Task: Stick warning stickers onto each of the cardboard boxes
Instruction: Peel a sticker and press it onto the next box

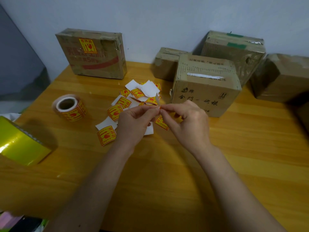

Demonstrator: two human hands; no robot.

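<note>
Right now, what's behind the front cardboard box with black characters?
Behind the brown cardboard box with black characters stand a small brown box and a taller green-taped box. Their lower parts are hidden by it.

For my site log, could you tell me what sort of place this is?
Probably a small parcel-packing corner in a home or office: taped brown cardboard boxes stand against a plain wall on a wooden table, beside a roll of yellow-and-red warning stickers.

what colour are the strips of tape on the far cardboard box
Green tape strips, clearest in the head view.
</note>
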